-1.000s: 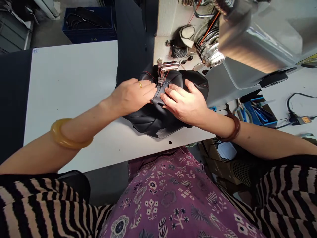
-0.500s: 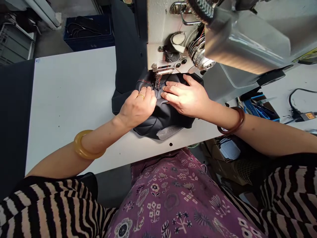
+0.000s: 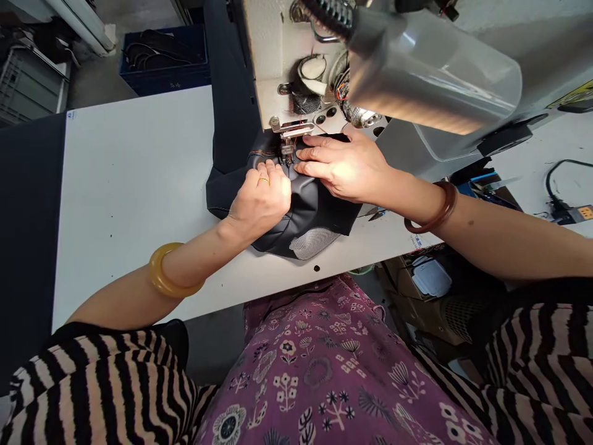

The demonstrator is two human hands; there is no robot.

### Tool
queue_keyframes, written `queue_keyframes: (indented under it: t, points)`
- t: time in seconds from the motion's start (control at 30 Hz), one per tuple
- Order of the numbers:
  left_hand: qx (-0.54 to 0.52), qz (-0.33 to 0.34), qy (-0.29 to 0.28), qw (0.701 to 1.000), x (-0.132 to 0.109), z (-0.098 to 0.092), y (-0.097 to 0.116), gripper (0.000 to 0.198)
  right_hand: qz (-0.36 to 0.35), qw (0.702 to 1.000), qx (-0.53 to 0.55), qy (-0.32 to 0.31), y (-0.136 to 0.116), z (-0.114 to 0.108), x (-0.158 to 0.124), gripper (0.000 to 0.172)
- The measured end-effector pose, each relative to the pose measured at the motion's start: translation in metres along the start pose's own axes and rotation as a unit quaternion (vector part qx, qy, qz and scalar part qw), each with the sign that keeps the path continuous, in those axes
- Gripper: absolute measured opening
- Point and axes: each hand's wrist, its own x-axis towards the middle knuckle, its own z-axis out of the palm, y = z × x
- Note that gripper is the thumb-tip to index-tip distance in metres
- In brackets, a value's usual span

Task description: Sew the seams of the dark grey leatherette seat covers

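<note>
Black leather-like fabric (image 3: 303, 207) lies bunched under the presser foot (image 3: 287, 148) of a sewing machine (image 3: 269, 62). Red stitching runs across it just left of the foot. My left hand (image 3: 264, 191), fingers curled together, grips the fabric in front of the foot on the left. On the other side, my right hand (image 3: 347, 164) lies on the fabric with its fingers stretched and slightly apart, the tips close to the foot. A grey mesh patch (image 3: 315, 243) shows at the fabric's near edge. The needle tip is too small to make out.
The white table (image 3: 134, 185) extends to the left. A clear plastic guard (image 3: 430, 74) juts out at upper right. Behind the table stands a blue crate (image 3: 162, 68) with dark pieces. Small scissors-like blades (image 3: 377, 214) lie right of the fabric.
The machine head appears further left as the view shifts. My right hand has moved slightly up and its fingers have spread. The fabric's right side has shifted, uncovering the blades.
</note>
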Motion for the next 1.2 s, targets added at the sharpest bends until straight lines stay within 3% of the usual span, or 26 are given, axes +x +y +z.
queue_keyframes:
  t: [0.2,0.4,0.5,0.6,0.67,0.73,0.97,1.2]
  points:
    - [-0.034,-0.041,0.004,0.999,-0.001,0.006,0.005,0.050,-0.001,0.999,0.000,-0.035,0.004,-0.006,0.005,0.045]
    - [-0.043,-0.068,0.009,0.997,0.000,0.007,0.012,0.048,0.000,1.000,-0.006,-0.028,-0.003,-0.010,0.005,0.040]
    - [-0.020,-0.041,-0.005,0.999,0.001,0.001,0.005,0.049,-0.011,1.000,0.023,-0.009,-0.013,-0.006,-0.005,0.035]
    - [-0.041,0.029,-0.034,0.998,-0.003,-0.006,-0.010,0.046,0.010,0.996,0.075,0.044,-0.019,0.006,-0.014,0.035]
    - [-0.050,0.071,-0.033,0.996,-0.007,-0.009,-0.018,0.045,0.022,0.991,0.108,0.073,-0.021,0.014,-0.017,0.046]
    - [-0.053,0.068,-0.023,0.996,-0.010,-0.009,-0.020,0.046,0.031,0.987,0.130,0.086,-0.022,0.019,-0.016,0.057]
    - [-0.043,0.014,-0.015,0.999,-0.009,-0.005,-0.004,0.045,0.050,0.997,0.050,0.005,-0.026,0.007,-0.012,0.041]
    - [-0.008,-0.025,0.012,1.000,-0.005,0.001,0.006,0.050,0.053,0.998,0.028,-0.002,-0.017,0.005,-0.009,0.040]
